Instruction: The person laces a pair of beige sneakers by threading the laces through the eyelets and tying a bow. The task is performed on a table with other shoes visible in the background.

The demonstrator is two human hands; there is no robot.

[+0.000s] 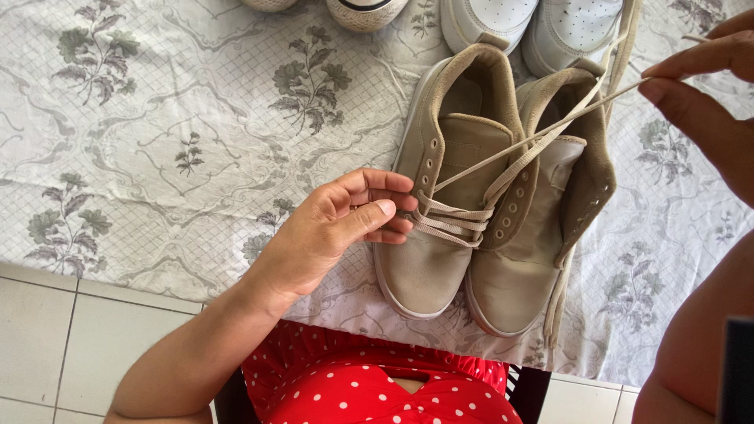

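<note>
I see a beige high-top shoe (440, 204), center-frame on the floral tablecloth (157, 141) w/ its mate (534, 235) touching at 3 o'clock, my left hand (330, 232) curled w/ fingertips pressed on its crossed lacing, right hand (703, 102) at 2 o'clock pinching the taut lace (542, 132), white sneakers (530, 23) at 12.

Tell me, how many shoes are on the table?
6, some cut off by the picture's edge: two beige shoes, left and right, in the middle; two white ones behind; two more at top.
</note>
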